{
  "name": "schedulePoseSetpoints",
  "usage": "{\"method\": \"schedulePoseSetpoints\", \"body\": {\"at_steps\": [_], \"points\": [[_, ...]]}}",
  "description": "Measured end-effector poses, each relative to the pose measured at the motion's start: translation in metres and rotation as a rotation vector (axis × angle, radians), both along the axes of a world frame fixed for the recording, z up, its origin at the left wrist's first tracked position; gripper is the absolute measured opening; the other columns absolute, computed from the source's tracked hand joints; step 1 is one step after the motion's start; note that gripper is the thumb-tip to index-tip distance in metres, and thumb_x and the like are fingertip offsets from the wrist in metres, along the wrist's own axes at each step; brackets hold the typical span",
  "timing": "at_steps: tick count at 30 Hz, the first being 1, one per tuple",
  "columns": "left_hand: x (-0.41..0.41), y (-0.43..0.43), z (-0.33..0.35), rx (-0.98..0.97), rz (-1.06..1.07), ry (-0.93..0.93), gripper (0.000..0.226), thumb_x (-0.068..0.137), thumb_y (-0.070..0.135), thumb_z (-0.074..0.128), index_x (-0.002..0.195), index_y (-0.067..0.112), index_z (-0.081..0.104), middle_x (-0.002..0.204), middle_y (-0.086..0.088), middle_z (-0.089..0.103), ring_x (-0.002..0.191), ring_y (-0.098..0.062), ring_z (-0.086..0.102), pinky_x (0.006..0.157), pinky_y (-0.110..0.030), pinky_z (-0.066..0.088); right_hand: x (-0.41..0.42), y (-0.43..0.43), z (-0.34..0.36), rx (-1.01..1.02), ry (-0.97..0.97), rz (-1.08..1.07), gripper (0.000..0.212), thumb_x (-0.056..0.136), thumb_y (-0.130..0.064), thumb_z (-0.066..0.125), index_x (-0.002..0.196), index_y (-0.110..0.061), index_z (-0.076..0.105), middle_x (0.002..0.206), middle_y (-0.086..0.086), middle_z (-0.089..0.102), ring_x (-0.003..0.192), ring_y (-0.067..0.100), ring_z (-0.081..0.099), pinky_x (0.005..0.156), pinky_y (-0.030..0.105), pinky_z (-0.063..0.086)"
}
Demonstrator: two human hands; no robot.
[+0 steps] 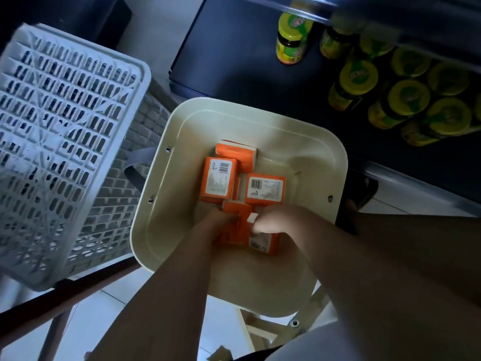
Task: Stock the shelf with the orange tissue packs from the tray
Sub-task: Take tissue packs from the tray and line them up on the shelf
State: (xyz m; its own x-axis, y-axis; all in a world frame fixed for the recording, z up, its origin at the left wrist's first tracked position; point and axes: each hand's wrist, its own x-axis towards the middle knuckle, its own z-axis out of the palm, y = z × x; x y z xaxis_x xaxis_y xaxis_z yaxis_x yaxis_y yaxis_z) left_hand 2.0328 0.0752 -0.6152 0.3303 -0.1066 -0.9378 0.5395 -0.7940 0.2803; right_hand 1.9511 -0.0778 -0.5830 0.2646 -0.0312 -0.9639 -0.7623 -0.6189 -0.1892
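Grip tight on orange packs [238,208] — left hand [221,221] and right hand [270,222] both clenched round them at the tray's [166,230] near side, three more loose behind — and lifting several together, one could slide out short of the shelf [234,61] by the jars [406,100].

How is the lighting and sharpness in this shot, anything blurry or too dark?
Head view: dim overall, brightest on the tray rim; shelf nearly black; jars at top right smeared; basket motion-blurred; left hand and right hand soft where they grip packs.
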Motion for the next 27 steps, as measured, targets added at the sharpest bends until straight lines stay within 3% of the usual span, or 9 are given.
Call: {"method": "schedulePoseSetpoints", "body": {"at_steps": [3, 6, 11, 13, 16, 18, 20, 23, 27], "points": [[-0.008, -0.005, 0.001, -0.021, 0.019, -0.003, 0.039, 0.085, 0.028, 0.082, 0.120, 0.026, 0.064, 0.120, -0.010, 0.072, 0.108, -0.029, 0.069, 0.102, -0.051, 0.055, -0.004, 0.003, -0.003, 0.024, -0.042, -0.007, 0.028, 0.097, -0.032, 0.063, 0.119, -0.015, 0.066, 0.100, 0.004, 0.065, 0.085, 0.021, 0.063, 0.072, 0.030, 0.050], [-0.007, -0.009, 0.005, -0.047, 0.017, -0.028, 0.037, 0.094, 0.014, 0.073, 0.129, 0.023, 0.061, 0.118, -0.008, 0.069, 0.107, -0.028, 0.066, 0.095, -0.045, 0.054, -0.002, -0.005, 0.008, 0.052, -0.143, 0.073, 0.046, 0.103, -0.024, 0.057, 0.148, -0.018, 0.054, 0.143, 0.003, 0.057, 0.128, 0.026, 0.055, 0.108, 0.034, 0.045], [0.000, -0.004, 0.026, -0.059, -0.039, -0.040, 0.033, 0.093, 0.015, 0.076, 0.125, 0.014, 0.068, 0.119, -0.014, 0.073, 0.096, -0.023, 0.070, 0.076, -0.033, 0.058, -0.011, -0.018, 0.027, 0.053, -0.349, -0.008, 0.037, 0.098, -0.014, 0.060, 0.132, -0.028, 0.066, 0.143, 0.002, 0.058, 0.132, 0.027, 0.052, 0.104, 0.036, 0.044], [-0.009, -0.017, 0.040, -0.124, 0.028, -0.058, 0.023, 0.098, 0.011, 0.070, 0.120, 0.006, 0.067, 0.112, -0.016, 0.072, 0.097, -0.026, 0.067, 0.074, -0.032, 0.055, -0.015, -0.023, 0.035, 0.060, -0.398, -0.021, 0.045, 0.089, -0.010, 0.070, 0.128, -0.031, 0.066, 0.128, 0.000, 0.065, 0.121, 0.025, 0.060, 0.094, 0.033, 0.049], [-0.003, -0.010, 0.045, -0.137, 0.203, -0.571, 0.057, 0.083, 0.026, 0.080, 0.130, 0.002, 0.059, 0.112, -0.017, 0.067, 0.101, -0.026, 0.064, 0.082, -0.039, 0.059, -0.013, -0.041, 0.057, 0.056, -0.500, -0.228, 0.057, 0.083, -0.023, 0.082, 0.136, -0.028, 0.063, 0.085, -0.004, 0.071, 0.080, 0.013, 0.072, 0.068, 0.024, 0.050], [-0.002, 0.000, 0.051, -0.296, 0.017, -0.499, 0.070, 0.057, 0.020, 0.072, 0.124, 0.020, 0.053, 0.117, -0.019, 0.065, 0.101, -0.026, 0.062, 0.082, -0.042, 0.059, -0.007, -0.057, 0.074, 0.041, -0.562, -0.371, 0.052, 0.082, -0.030, 0.085, 0.130, -0.024, 0.067, 0.078, -0.005, 0.068, 0.067, 0.010, 0.067, 0.060, 0.023, 0.045], [0.001, -0.010, 0.082, -0.265, 0.002, -0.432, 0.079, 0.049, 0.015, 0.066, 0.127, 0.022, 0.053, 0.120, -0.023, 0.067, 0.095, -0.026, 0.067, 0.079, -0.047, 0.061, 0.000, -0.072, 0.091, -0.012, -0.614, -0.337, 0.029, 0.080, -0.038, 0.086, 0.102, -0.021, 0.075, 0.080, -0.005, 0.064, 0.074, 0.013, 0.063, 0.064, 0.026, 0.042], [0.004, -0.018, 0.121, -0.280, 0.269, -0.446, 0.041, 0.066, 0.000, 0.072, 0.100, 0.018, 0.058, 0.099, -0.013, 0.068, 0.079, -0.022, 0.067, 0.062, -0.033, 0.058, 0.004, -0.089, 0.116, -0.049, -0.657, -0.386, 0.040, 0.077, -0.048, 0.086, 0.065, -0.017, 0.065, 0.064, -0.003, 0.061, 0.068, 0.015, 0.061, 0.065, 0.029, 0.043], [0.001, -0.024, 0.159, -0.364, 0.383, -0.500, 0.036, 0.056, 0.013, 0.066, 0.091, 0.019, 0.060, 0.085, -0.012, 0.074, 0.067, -0.017, 0.071, 0.055, -0.028, 0.056, 0.007, -0.096, 0.152, 0.006, -0.699, -0.514, 0.035, 0.083, -0.048, 0.081, 0.082, -0.014, 0.072, 0.070, 0.001, 0.065, 0.064, 0.017, 0.063, 0.061, 0.028, 0.048]]}}
